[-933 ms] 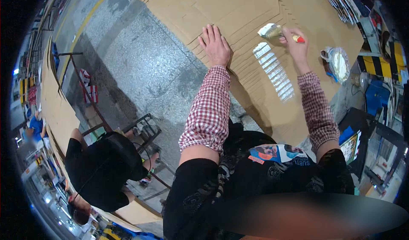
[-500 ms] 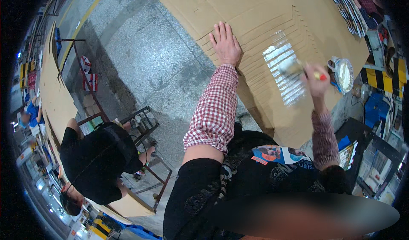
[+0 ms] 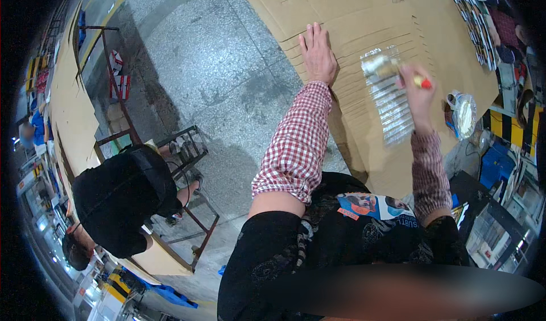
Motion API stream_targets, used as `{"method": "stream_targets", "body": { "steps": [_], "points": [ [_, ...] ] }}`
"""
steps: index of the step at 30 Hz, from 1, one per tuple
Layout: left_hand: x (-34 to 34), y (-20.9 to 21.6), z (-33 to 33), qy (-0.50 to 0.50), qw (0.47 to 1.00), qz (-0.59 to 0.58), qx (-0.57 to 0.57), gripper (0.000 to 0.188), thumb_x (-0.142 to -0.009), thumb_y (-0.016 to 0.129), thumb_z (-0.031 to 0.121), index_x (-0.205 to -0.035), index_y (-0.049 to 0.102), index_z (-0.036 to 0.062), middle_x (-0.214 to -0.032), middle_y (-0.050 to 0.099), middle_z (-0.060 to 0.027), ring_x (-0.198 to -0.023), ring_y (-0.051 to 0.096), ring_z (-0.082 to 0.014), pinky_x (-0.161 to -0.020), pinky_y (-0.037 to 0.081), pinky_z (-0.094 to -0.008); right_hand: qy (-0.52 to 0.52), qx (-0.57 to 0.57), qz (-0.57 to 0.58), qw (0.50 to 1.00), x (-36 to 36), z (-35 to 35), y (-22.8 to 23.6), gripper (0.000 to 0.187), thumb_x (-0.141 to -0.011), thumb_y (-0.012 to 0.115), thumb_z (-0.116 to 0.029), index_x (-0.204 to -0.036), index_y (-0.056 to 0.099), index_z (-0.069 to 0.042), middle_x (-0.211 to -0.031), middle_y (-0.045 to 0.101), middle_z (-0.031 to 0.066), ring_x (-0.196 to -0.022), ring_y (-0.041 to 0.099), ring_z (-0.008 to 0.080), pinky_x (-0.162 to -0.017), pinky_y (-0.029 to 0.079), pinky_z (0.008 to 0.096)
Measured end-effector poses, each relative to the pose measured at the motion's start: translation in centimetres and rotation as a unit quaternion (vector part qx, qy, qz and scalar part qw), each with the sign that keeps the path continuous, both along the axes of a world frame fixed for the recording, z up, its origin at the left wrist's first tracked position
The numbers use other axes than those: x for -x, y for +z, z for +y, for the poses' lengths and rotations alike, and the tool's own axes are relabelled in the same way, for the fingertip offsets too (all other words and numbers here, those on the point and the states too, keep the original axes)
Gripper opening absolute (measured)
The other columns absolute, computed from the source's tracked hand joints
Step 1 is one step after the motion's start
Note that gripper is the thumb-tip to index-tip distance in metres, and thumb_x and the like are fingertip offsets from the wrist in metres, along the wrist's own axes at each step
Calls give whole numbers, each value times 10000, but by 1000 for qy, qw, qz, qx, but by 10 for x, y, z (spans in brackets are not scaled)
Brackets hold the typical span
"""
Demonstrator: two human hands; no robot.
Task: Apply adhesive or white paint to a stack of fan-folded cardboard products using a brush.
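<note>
Cardboard sheets (image 3: 352, 13) lie fanned in front of me, their edges showing as narrow steps. My left hand (image 3: 318, 59) rests flat on the sheets' left side, fingers stretched out. In my right hand (image 3: 419, 96) is a brush (image 3: 422, 82) with a red-tipped handle, gripped in closed fingers. Its pale head, smeared by motion, touches the upper end of a shiny white coated band (image 3: 392, 107) that runs across the stepped edges. To the right of that hand stands a tub (image 3: 466, 116) of white paste-like stuff.
At left, a co-worker in black (image 3: 122, 198) bends beside a metal frame (image 3: 122, 105) and large cardboard sheets (image 3: 74, 116). A stack of boards (image 3: 473, 31) sits at the far right. Blue bins (image 3: 497, 164) and a dark frame (image 3: 483, 218) stand at lower right.
My right hand has swept the brush away from me, to the upper end of the white band. My left hand stays flat on the cardboard. The whole view has shifted slightly.
</note>
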State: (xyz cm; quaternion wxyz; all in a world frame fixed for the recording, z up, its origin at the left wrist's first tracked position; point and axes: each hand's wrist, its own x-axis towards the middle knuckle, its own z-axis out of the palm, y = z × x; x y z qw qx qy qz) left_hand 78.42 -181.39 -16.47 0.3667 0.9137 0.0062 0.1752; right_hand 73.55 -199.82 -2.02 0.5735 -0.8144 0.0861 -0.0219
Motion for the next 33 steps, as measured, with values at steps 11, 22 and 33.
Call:
{"method": "stream_targets", "body": {
  "steps": [11, 22, 33],
  "points": [
    [3, 1, 0, 14, 1000, -22, -12, 445, -760, 465, 26, -1204, 455, 49, -1369, 357, -173, -1321, 245, -310, -1081, 109, -481, 146, 103, -93, 980, 18, -22, -11, 140, -776, 668, -54, -695, 576, 12, -672, 538, 49, -602, 494, 108, -534, 384, 240],
    [4, -1, 4, 17, 999, -21, -47, 456, -756, 505, 54, -1208, 460, 12, -1388, 323, -186, -1327, 232, -314, -1085, 119, -487, 162, 173, -57, 970, 56, -49, -25, 149, -756, 671, -37, -678, 549, -4, -628, 505, 39, -592, 487, 107, -514, 390, 246],
    [6, 5, -3, 10, 999, -21, -24, 491, -725, 509, 35, -1215, 470, 20, -1364, 363, -175, -1314, 260, -311, -1070, 145, -494, 128, 122, -96, 980, -3, -6, -21, 68, -781, 631, 2, -754, 573, 25, -715, 548, 48, -602, 498, 98, -542, 391, 218]
  ]
}}
